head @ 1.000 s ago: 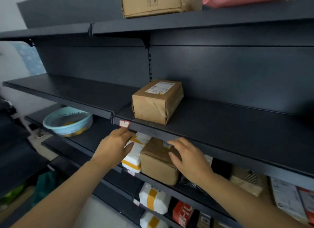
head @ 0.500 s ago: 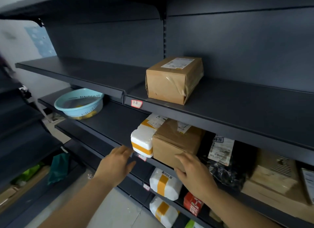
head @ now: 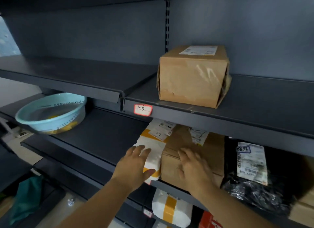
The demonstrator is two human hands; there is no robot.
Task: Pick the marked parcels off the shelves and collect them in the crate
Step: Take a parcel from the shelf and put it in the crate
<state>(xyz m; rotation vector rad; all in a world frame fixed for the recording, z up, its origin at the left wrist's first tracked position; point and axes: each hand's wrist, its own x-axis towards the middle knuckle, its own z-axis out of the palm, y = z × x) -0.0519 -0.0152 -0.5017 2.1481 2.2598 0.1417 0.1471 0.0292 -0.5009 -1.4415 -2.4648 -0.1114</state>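
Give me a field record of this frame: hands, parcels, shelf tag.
left hand: fingers straight, on the white parcel
right hand: fingers straight, on the front of the brown box
white parcel: yellow tape, beside brown box, same shelf
upper shelf: taped carton, alone
shelf tag: reads 1-6
bowl: left, shelf below tag
crate: not in view

shelves: dark grey | bowl: pale teal | parcel: white, orange bands | box: brown
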